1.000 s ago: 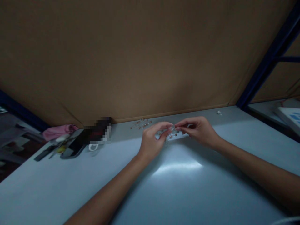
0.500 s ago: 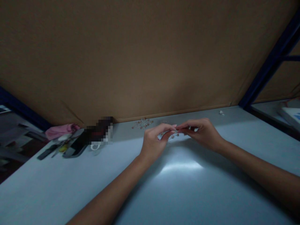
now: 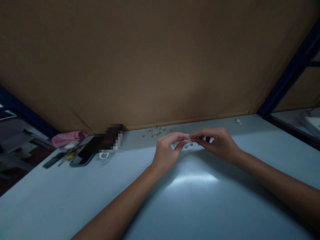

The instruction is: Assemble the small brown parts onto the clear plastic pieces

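Note:
My left hand is closed, thumb and fingers pinching a small clear piece too tiny to make out. Its fingertips meet those of my right hand, which is pinched as well on something hidden between the fingers. Just below the fingertips are several small clear pieces with brownish parts, partly covered by my left hand. A loose cluster of similar clear and copper-coloured pieces lies on the grey table, behind my left hand near the brown panel.
At the left lie a pink cloth, a dark phone, keys with a yellow tag and a white ring. A small white item sits at the back right. Behind stands a brown panel between blue posts.
The view has shifted slightly, so the table items appear a little further right. Both hands remain pinched together at the fingertips, with hardly any other movement.

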{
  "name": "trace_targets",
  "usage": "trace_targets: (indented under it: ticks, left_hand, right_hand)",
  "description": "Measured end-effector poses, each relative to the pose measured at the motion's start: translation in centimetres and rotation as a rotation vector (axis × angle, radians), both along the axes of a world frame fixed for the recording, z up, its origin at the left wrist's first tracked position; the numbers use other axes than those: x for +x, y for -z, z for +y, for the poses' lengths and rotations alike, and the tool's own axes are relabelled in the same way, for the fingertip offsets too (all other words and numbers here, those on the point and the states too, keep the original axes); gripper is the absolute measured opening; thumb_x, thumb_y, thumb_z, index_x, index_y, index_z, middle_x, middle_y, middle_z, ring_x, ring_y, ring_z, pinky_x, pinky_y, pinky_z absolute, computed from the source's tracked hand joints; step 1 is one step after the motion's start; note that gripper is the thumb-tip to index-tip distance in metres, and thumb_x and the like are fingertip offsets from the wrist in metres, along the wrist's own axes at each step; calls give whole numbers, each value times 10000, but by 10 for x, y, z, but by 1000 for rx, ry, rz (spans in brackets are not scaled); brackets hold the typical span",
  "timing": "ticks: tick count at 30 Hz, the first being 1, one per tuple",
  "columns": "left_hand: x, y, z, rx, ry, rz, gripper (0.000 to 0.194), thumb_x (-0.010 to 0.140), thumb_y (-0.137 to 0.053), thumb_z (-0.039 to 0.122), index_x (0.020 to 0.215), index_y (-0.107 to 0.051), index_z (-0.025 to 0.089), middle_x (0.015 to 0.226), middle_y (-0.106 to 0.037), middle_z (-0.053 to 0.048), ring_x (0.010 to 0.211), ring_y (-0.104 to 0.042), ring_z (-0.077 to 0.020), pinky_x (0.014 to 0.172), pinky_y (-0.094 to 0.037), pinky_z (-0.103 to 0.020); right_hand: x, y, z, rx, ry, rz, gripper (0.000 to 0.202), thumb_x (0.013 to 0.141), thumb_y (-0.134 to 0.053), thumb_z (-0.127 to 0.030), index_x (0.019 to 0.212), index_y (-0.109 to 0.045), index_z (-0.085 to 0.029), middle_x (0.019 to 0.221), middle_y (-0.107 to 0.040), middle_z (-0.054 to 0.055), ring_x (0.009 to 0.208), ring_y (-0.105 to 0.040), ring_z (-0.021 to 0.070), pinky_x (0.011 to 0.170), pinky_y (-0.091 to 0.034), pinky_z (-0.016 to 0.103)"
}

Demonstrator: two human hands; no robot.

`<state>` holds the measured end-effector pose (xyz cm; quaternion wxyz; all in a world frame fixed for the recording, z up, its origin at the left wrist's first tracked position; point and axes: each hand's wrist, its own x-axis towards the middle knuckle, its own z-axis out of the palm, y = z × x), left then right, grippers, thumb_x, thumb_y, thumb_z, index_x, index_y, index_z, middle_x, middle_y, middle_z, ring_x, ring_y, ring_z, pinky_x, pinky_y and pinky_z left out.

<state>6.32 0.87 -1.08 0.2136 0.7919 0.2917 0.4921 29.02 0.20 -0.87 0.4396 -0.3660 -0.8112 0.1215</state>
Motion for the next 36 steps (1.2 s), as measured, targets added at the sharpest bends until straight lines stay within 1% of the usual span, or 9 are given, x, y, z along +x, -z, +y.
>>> trace_targets:
  ticks: [5, 7, 10, 14, 20, 26, 29, 32, 36]
  left_hand:
    - [-7, -2, 9, 44, -70, 108, 202, 936, -713, 102, 1086, -767, 225, 1058, -802, -47, 980, -761, -190, 918, -614, -347]
    - [-14, -1, 20, 2, -131, 61, 178, 927, -725, 126, 1078, -760, 214, 1086, -797, -57, 975, -760, -195, 930, -612, -357]
    - [-26, 3, 37, -93, -169, 11, 173, 901, -760, 168, 1071, -748, 194, 1088, -796, -68, 979, -764, -210, 940, -607, -371]
    - [-38, 12, 52, -165, -217, 39, 196, 858, -791, 177, 1051, -757, 189, 1067, -807, -76, 992, -773, -234, 949, -588, -389]
    - [-42, 21, 56, -200, -318, 166, 190, 833, -809, 197, 1020, -774, 188, 971, -819, -76, 922, -779, -244, 893, -586, -390]
    - [-40, 20, 54, -243, -256, 195, 116, 865, -769, 209, 980, -778, 194, 1001, -826, -75, 950, -788, -243, 900, -596, -375]
    - [-38, 19, 53, -222, -246, 228, 96, 911, -711, 202, 972, -785, 200, 1010, -827, -67, 950, -788, -236, 912, -599, -372]
    - [-36, 17, 50, -151, -274, 287, 155, 969, -647, 226, 1007, -796, 213, 1049, -826, -66, 993, -777, -247, 942, -589, -385]
    - [-39, 11, 49, 16, -386, 400, 210, 992, -604, 233, 1087, -791, 215, 1131, -808, -83, 1124, -720, -293, 1038, -532, -430]
  right_hand:
    - [4, 7, 7, 15, 29, -86, 169, 1002, -670, -260, 1098, -798, -205, 919, -809, 41, 689, -679, 147, 659, -508, 263]
    - [7, 9, 11, 49, 85, -105, 169, 1001, -674, -275, 1089, -796, -198, 904, -801, 47, 671, -666, 151, 661, -498, 277]
    - [11, 10, 16, 75, 144, -114, 157, 1001, -655, -261, 1048, -792, -200, 892, -789, 45, 652, -649, 151, 664, -489, 288]
    - [15, 12, 20, 64, 146, -120, 153, 995, -638, -253, 1011, -779, -196, 897, -778, 54, 683, -652, 164, 671, -488, 298]
    - [16, 15, 22, 22, 129, -138, 164, 984, -628, -251, 1002, -781, -194, 890, -771, 63, 703, -654, 173, 670, -479, 303]
    - [16, 15, 22, 13, 129, -153, 163, 980, -630, -249, 990, -783, -190, 881, -765, 64, 709, -654, 177, 676, -476, 309]
    - [17, 16, 23, 15, 127, -159, 166, 983, -626, -253, 996, -781, -196, 883, -766, 65, 714, -656, 181, 676, -478, 309]
    - [18, 17, 24, 13, 136, -155, 156, 981, -632, -249, 1001, -777, -199, 891, -761, 61, 714, -655, 181, 676, -478, 309]
    - [19, 19, 26, 19, 153, -164, 147, 972, -634, -228, 990, -776, -194, 896, -753, 63, 737, -652, 188, 695, -476, 313]
